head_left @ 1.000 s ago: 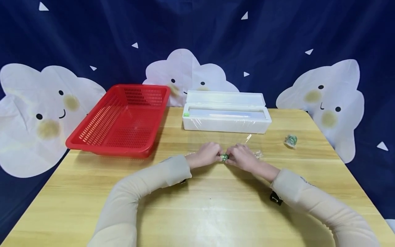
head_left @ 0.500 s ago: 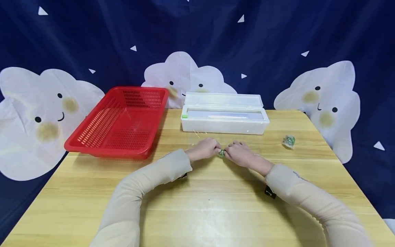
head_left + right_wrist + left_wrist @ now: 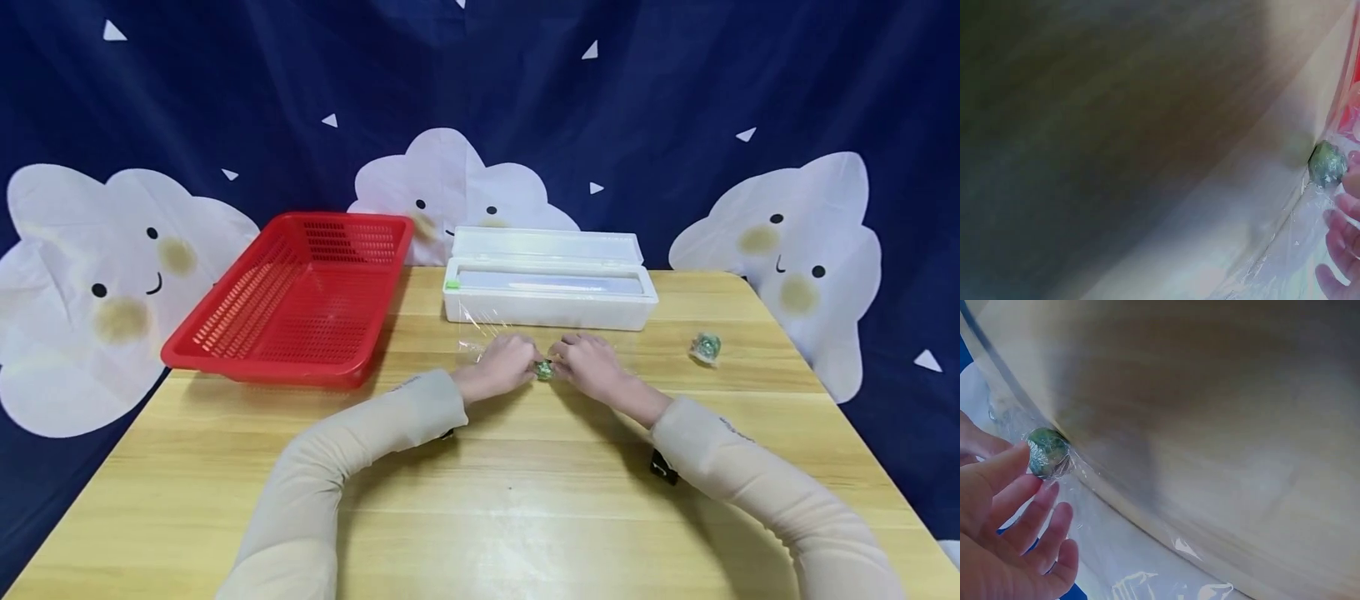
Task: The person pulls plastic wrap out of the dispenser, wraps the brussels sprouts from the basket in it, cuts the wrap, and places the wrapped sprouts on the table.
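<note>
A small round green thing [image 3: 543, 370], wrapped in clear cling film, sits between both hands at the middle of the table. My left hand [image 3: 508, 363] pinches it from the left, thumb and forefinger at its side in the left wrist view, the other fingers loosely bent. From the right, my right hand [image 3: 588, 367] holds it with the fingertips. Clear cling film [image 3: 1141, 584] spreads out around and beyond the green thing, creased and shiny. The right wrist view shows the wrapped thing [image 3: 1327, 164] at its right edge, with part of the hand cut off.
Behind the hands stands a long white cling film box [image 3: 551, 312], lid up, with a green slider at its left end. A red plastic basket [image 3: 352, 367] is at the left. A second film-wrapped green lump [image 3: 705, 348] lies at the right on the wooden table [image 3: 495, 517].
The green thing has turned slightly between my fingers and moved a little away from me. Cling film at the left has lifted and wrinkled. Box, basket and second lump stay put.
</note>
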